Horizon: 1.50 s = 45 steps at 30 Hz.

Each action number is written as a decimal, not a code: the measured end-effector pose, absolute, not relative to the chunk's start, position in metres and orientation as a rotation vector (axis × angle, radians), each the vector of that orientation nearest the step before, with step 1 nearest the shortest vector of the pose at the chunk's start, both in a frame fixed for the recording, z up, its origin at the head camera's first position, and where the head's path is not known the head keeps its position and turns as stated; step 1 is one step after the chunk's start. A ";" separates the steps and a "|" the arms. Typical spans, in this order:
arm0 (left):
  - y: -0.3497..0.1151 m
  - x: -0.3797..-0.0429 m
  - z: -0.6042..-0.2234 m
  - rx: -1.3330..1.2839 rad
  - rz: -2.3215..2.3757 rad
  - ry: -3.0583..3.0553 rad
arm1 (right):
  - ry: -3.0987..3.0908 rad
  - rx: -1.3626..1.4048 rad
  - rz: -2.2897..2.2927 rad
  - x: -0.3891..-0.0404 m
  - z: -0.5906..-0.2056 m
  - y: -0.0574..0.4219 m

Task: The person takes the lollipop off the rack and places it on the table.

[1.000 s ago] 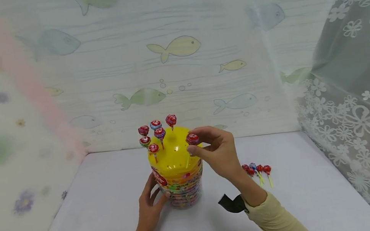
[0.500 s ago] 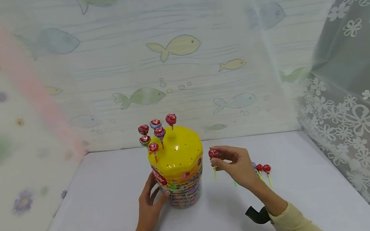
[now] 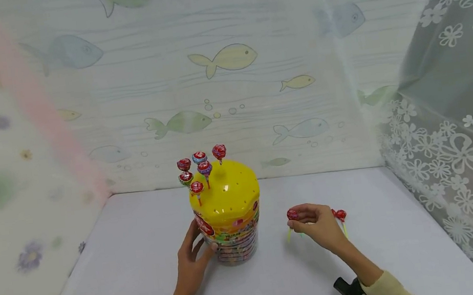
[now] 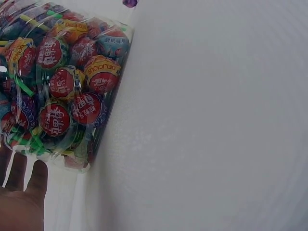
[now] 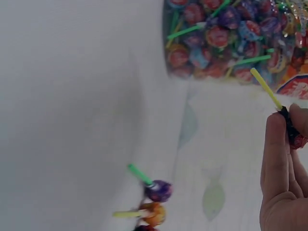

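On the head cam I've got the L hand (image 3: 192, 261) on the near L side of the tub (image 3: 238, 249), fingers fairly straight and spread wide, thumb at the front; L wrist cam shows its fingertips up against the clear wall, w/ a jumble of wrapped candy inside. Tub stands upright on the white tabletop (image 3: 111, 286), approx. centre.

R hand (image 3: 319, 227) is off to the tub's R, well apart from it. It pinches one lollipop (image 3: 292, 215) by the wrapped head, red wrapper, btwn thumb & fingers; yellow stick (image 5: 266, 88) pokes out free, pointing down on head cam.

Yellow lid (image 3: 239, 206) is on the tub, dotted w/ small holes. I count 6 standing lollipops (image 3: 204, 168) in it, all on the L & rear part.

More loose lollipops (image 3: 340, 215) lie on the tabletop just past the R hand, partly hidden, so no exact count from me. R wrist cam gives me a purple one (image 5: 159, 191) w/ green stick & an orange one (image 5: 153, 213) w/ yellow stick, a bit blurred. Fish-print cloth (image 3: 229, 89) hangs behind.
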<state>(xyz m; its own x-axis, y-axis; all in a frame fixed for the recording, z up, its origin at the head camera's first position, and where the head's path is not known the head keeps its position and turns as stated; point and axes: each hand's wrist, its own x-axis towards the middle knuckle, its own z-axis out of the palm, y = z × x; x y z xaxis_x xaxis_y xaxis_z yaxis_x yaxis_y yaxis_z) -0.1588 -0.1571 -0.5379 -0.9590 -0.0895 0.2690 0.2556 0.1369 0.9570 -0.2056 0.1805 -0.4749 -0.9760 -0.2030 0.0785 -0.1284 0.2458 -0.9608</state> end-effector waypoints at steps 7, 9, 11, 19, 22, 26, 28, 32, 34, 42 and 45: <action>-0.157 -0.158 -0.536 -0.150 -1.889 -2.165 | 2.478 -0.132 -1.795 -0.204 -0.494 0.194; -0.157 -0.159 -0.536 -0.150 -1.885 -2.166 | 2.510 -0.098 -1.754 -0.205 -0.499 0.197; -0.157 -0.159 -0.537 -0.151 -1.886 -2.166 | 2.545 -0.068 -1.693 -0.204 -0.503 0.199; -0.157 -0.159 -0.538 -0.160 -1.894 -2.158 | 2.572 -0.030 -1.522 -0.201 -0.513 0.201; -0.157 -0.159 -0.539 -0.160 -1.891 -2.157 | 2.587 -0.008 -1.496 -0.202 -0.516 0.200; -0.157 -0.159 -0.540 -0.160 -1.883 -2.157 | 2.630 0.033 -1.462 -0.204 -0.518 0.200; -0.157 -0.159 -0.541 -0.162 -1.879 -2.158 | 2.652 0.048 -1.455 -0.206 -0.518 0.200; -0.157 -0.159 -0.540 -0.162 -1.876 -2.157 | 2.689 0.075 -1.451 -0.209 -0.518 0.199; -0.157 -0.159 -0.540 -0.161 -1.877 -2.155 | 2.709 0.075 -1.437 -0.210 -0.519 0.198; -0.157 -0.160 -0.541 -0.164 -1.883 -2.148 | 2.755 0.048 -1.411 -0.211 -0.518 0.197; -0.157 -0.160 -0.541 -0.164 -1.885 -2.148 | 2.751 0.046 -1.417 -0.210 -0.518 0.196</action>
<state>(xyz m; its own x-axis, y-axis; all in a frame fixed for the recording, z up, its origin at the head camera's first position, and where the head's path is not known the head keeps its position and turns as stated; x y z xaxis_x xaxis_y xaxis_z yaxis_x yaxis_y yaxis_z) -0.1597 -0.1572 -0.5413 -0.9549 -0.0969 0.2806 0.2657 0.1430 0.9534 -0.2104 0.1963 -0.5180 -0.9985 0.0047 -0.0551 0.0476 0.5802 -0.8130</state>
